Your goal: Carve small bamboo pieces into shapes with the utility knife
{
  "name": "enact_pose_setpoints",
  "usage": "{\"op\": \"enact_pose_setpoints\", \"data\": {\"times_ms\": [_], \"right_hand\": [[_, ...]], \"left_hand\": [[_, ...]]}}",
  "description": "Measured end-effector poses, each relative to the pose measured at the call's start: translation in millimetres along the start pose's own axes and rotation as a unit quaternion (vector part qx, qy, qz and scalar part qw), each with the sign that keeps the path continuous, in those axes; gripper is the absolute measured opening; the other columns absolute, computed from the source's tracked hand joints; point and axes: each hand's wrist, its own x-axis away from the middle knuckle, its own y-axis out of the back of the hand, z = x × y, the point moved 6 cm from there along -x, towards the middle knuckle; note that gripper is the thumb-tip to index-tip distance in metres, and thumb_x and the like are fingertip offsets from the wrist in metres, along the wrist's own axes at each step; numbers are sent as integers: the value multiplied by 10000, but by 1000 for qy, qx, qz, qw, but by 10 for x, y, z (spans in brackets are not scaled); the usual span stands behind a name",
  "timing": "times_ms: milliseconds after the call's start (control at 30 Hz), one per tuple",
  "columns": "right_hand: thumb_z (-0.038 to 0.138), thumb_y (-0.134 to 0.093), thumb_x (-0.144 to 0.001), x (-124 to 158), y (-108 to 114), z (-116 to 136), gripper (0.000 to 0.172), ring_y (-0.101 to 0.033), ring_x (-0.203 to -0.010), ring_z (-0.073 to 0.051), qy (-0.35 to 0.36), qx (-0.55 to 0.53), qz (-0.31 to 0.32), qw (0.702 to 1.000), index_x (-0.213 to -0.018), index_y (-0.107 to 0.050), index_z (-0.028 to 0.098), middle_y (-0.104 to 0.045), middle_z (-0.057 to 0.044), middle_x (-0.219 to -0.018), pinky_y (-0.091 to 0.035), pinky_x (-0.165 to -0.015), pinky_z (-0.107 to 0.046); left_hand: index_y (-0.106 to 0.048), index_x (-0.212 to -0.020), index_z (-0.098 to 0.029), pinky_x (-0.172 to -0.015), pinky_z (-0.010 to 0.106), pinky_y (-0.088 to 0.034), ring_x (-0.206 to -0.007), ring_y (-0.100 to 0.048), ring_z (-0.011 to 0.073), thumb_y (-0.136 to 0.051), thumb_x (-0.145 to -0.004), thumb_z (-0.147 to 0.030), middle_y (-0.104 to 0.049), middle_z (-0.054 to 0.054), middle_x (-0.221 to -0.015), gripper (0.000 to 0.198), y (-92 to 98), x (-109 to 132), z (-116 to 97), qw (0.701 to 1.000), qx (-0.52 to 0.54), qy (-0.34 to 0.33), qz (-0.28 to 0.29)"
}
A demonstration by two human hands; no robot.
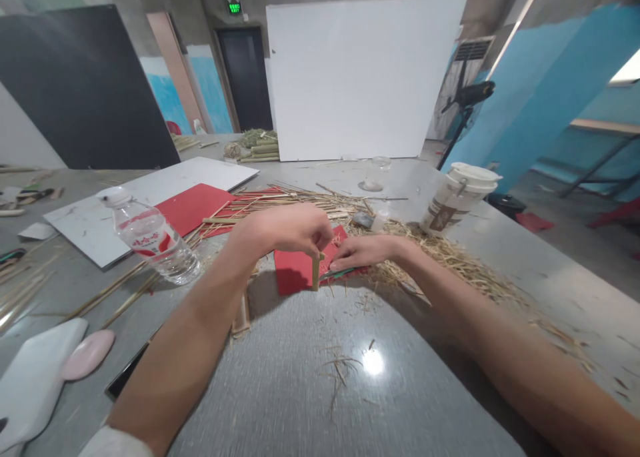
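Note:
Over a small red sheet (293,273), my left hand (295,229) is closed with the fingertips pinching a short, flat, yellowish-brown strip (315,273), perhaps straw, that points down toward the table. My right hand (367,250) lies low at the sheet's right side, its fingers closed over a thin green tool (337,272). Most of that tool is under the fingers, so its kind is unclear. Loose straw bits (367,301) are scattered on the grey table below the right hand. A flat light-brown piece (241,315) lies beside my left forearm.
A water bottle (157,240) stands left of my left arm, near a white board (120,237) and a larger red sheet (193,207). Long straws (280,200) lie behind the hands. Straw shavings (460,263) and a lidded white cup (457,200) are at right; a phone (133,370) at left.

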Motion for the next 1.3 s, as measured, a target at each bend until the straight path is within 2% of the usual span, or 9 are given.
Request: {"op": "enact_pose_setpoints", "data": {"times_ms": [100,267,433,733,867,1100,1300], "right_hand": [[817,-546,-1020,10,4,-33,683,-374,-692,-138,-30,14,5,999,-852,-689,171,-433,33,-729,-320,-632,-299],[779,-579,-1031,102,75,103,642,-372,-707,-130,19,-18,-8,1000,-904,-701,162,-451,32,-772,-301,-649,-299],[665,-593,-1084,131,134,257,538,-353,-705,-123,84,-14,-29,996,-843,-633,186,-409,47,-764,-278,-640,-293],[602,-554,-1128,61,127,254,534,-302,-676,-113,127,-3,-52,990,-769,-488,213,-319,60,-746,-247,-608,-284],[605,-530,-1137,62,107,253,546,-299,-669,-107,131,-9,-51,990,-760,-444,220,-314,58,-751,-255,-602,-280],[632,-539,-1126,48,84,183,558,-299,-657,-107,112,-12,-51,992,-762,-481,214,-312,60,-736,-251,-574,-272],[679,-533,-1108,41,72,154,582,-303,-648,-110,90,-13,-48,995,-762,-504,213,-325,59,-722,-259,-571,-269]], "left_hand": [[-694,-745,-167,-609,298,-313,-615,-512,122,-745,-846,-141,-613,-23,-661,115,6,1,23,1000,-5,10,1],[-712,-758,-165,-615,290,-322,-629,-534,120,-748,-839,-118,-637,-25,-669,101,9,10,89,1000,5,11,9],[-744,-778,-168,-626,290,-324,-627,-535,120,-744,-842,-128,-655,-24,-666,75,3,11,76,1000,6,5,9],[-770,-803,-166,-610,283,-317,-613,-520,116,-729,-821,-81,-640,-30,-659,96,12,9,7,1000,3,2,6],[-761,-785,-167,-619,285,-316,-612,-515,121,-722,-825,-102,-641,-25,-650,86,10,17,18,1000,5,-12,4],[-758,-784,-171,-617,289,-314,-621,-520,121,-734,-820,-126,-661,-25,-664,62,5,31,24,1000,3,-11,5],[-735,-751,-174,-601,296,-309,-601,-508,121,-742,-819,-135,-616,-33,-633,78,7,32,33,1000,3,4,10]]}}
